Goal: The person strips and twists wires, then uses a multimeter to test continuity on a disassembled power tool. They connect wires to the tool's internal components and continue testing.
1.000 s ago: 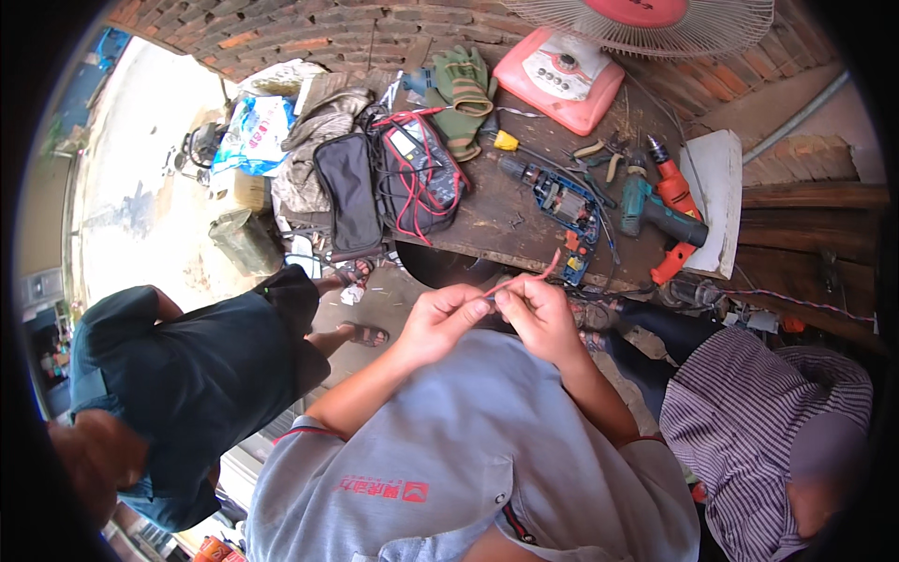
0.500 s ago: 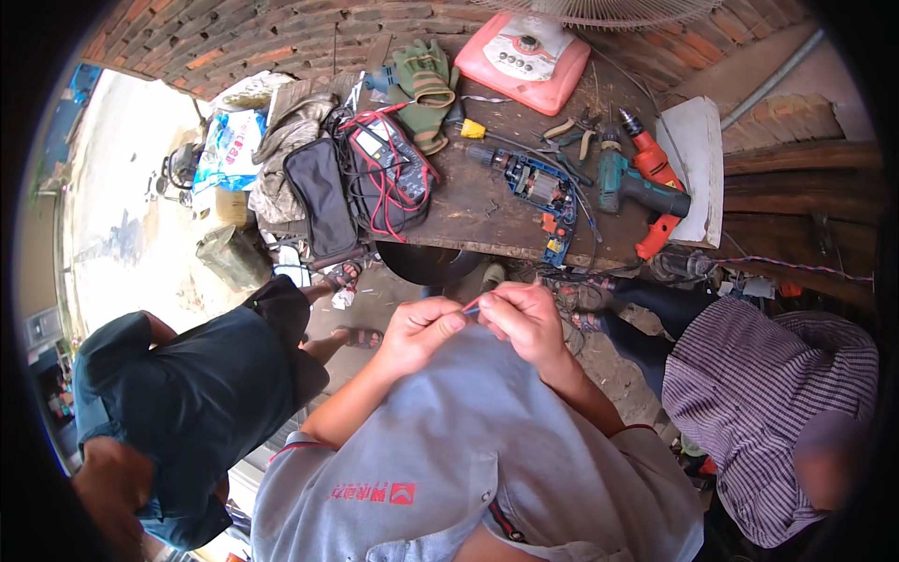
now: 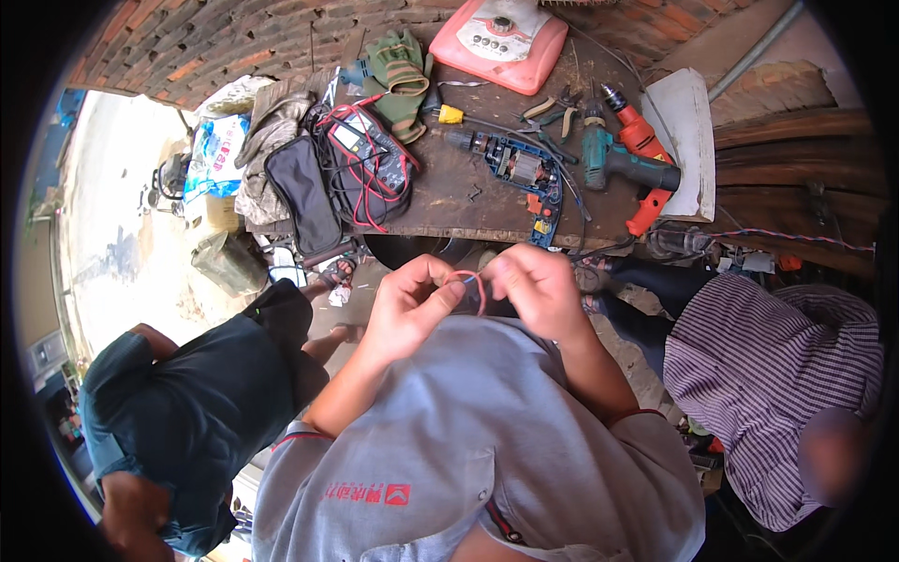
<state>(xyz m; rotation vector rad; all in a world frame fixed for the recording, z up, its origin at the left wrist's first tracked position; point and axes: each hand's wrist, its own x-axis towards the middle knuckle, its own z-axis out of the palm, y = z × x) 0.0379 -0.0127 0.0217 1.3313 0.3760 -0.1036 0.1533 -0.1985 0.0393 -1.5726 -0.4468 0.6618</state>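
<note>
In front of my chest, my left hand (image 3: 414, 302) pinches a thin red wire (image 3: 482, 292) between thumb and fingers. The wire curves in a small loop across the gap to my right hand (image 3: 537, 290), whose fingers are closed around its other side. A short bit of blue shows beside the red near my left fingertips; whether it is a second wire I cannot tell. Beyond my hands, on the wooden table (image 3: 449, 201), lies a blue power drill (image 3: 521, 167) with its casing opened and its motor exposed.
A multimeter (image 3: 370, 150) with red and black leads lies left of the opened drill, by a black pouch (image 3: 304, 192) and green gloves (image 3: 398, 75). Rightward are pliers (image 3: 552, 114), a teal cordless drill (image 3: 623, 164) and an orange drill (image 3: 641, 136). People stand on both sides.
My hands have moved slightly apart and up toward the table. The red wire now shows as an open loop between them. The view has shifted a little.
</note>
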